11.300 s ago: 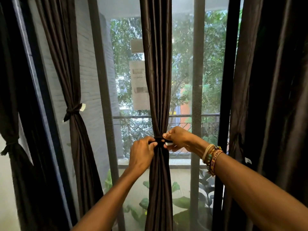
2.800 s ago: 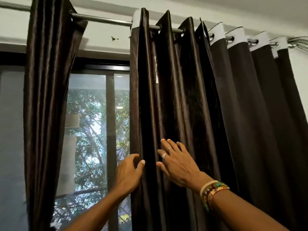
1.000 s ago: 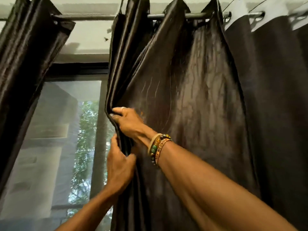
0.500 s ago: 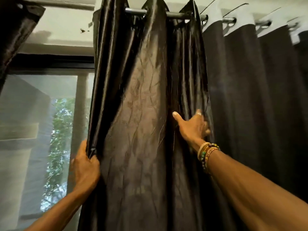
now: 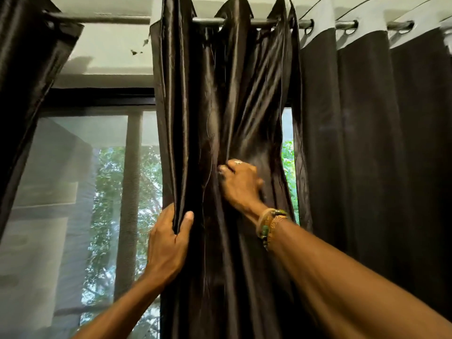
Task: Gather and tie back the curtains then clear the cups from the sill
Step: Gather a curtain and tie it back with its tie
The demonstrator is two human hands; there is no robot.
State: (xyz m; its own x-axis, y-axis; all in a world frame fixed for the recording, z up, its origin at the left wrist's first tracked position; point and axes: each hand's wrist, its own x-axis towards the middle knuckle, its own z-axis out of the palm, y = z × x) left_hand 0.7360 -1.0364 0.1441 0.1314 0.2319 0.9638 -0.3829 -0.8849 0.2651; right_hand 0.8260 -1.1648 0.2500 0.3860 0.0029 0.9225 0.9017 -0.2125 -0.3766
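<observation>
We see a pale wall [image 5: 110, 42] above the black-framed window [image 5: 97, 99]; beyond the window, daylight and green trees [image 5: 107, 192].

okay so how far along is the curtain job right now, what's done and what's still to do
Done, as far as this view shows: nothing is visibly tied. In hand: the left hand pinches the left edge of the shiny middle curtain while the right hand bunches its folds, opening a sliver of window on its right. Left: tie that panel, gather the matte curtain still spread on the rod, then the cups, which aren't in view.
</observation>
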